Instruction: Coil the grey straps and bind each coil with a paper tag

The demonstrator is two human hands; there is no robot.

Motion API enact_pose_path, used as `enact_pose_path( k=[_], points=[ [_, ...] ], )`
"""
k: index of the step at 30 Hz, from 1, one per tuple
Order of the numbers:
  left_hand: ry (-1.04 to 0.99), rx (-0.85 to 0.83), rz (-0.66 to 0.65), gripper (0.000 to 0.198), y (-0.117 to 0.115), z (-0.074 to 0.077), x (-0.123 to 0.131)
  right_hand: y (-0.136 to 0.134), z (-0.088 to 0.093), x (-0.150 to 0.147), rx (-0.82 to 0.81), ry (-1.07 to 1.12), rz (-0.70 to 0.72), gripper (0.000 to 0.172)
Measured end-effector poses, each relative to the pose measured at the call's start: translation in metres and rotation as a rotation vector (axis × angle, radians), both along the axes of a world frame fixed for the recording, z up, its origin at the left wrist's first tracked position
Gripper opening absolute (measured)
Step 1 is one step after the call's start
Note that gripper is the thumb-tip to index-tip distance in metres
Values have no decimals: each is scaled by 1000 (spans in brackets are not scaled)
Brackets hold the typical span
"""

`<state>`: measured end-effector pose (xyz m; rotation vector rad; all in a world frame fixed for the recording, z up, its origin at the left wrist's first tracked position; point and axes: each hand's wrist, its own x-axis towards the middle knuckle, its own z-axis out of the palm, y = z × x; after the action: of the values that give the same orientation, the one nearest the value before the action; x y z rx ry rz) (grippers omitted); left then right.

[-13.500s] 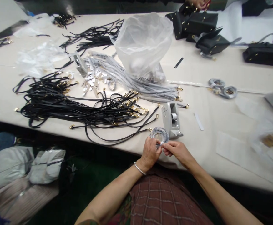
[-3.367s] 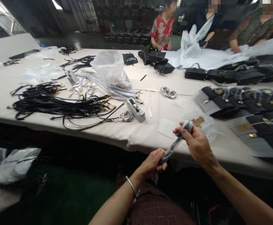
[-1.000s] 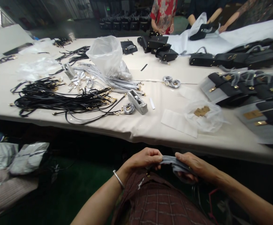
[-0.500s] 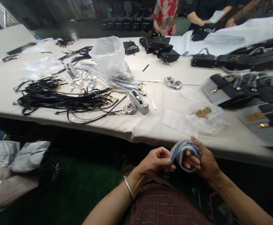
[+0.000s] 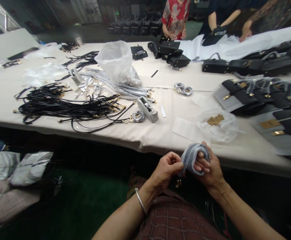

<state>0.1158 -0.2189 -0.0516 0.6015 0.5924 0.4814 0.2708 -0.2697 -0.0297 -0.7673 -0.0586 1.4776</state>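
Table [image 5: 160,136] sits at 12 o'clock, black straps [image 5: 70,106] heaped toward 10. Right hand [image 5: 211,171] has the grey strap [image 5: 189,156] coiled round its fingers, left hand [image 5: 167,168] pinching its 8 o'clock edge; they're closer together than three seconds ago. Gold clip [image 5: 178,183] dangles at 7.

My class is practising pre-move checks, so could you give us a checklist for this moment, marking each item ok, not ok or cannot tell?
1. Right hand supports grey coil: ok, fingers through its middle.
2. Left hand at the coil's side: ok.
3. Gold-coloured fitting tucked in: not ok, hangs below.
4. Tape dispenser on the table: ok.
5. Tape around the coil: cannot tell.
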Motion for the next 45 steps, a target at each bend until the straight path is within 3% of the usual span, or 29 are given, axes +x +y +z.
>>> enact_pose_path(
  k=[5,13,19,24,28,32,35,37,39,42,45],
  points=[
    [-18,-53,-22,53,0,-4,-1,3,-2,-1,-11,-48,24,47],
    [29,-48,-22,53,-3,1,3,10,-9,2,2,134,47,47],
    [52,53,11,47,-2,-1,9,14,-16,4,-39,106,105,51],
    [103,117,10,42,-4,-5,19,16,-26,4,-162,-79,-37,44],
    [123,164,-10,46,-2,-9,24,18,-39,4,-210,-108,-87,40],
    [246,518,-86,33,10,-6,22,27,-62,-3,-201,-203,-174,26],
    [390,899,-128,9,25,-3,14,45,-86,-13,-150,-424,-149,30],
    [542,1163,-180,7,37,-7,7,60,-100,-17,-163,-526,-119,34],
    [762,1443,-238,8,53,-17,-2,74,-108,-14,-203,-629,-128,33],
    [1080,1794,-330,14,83,-43,-16,87,-111,0,-271,-819,-212,28],
    [1209,1943,-392,18,113,-76,-26,95,-115,6,-74,-1315,-123,31]
  ],
)
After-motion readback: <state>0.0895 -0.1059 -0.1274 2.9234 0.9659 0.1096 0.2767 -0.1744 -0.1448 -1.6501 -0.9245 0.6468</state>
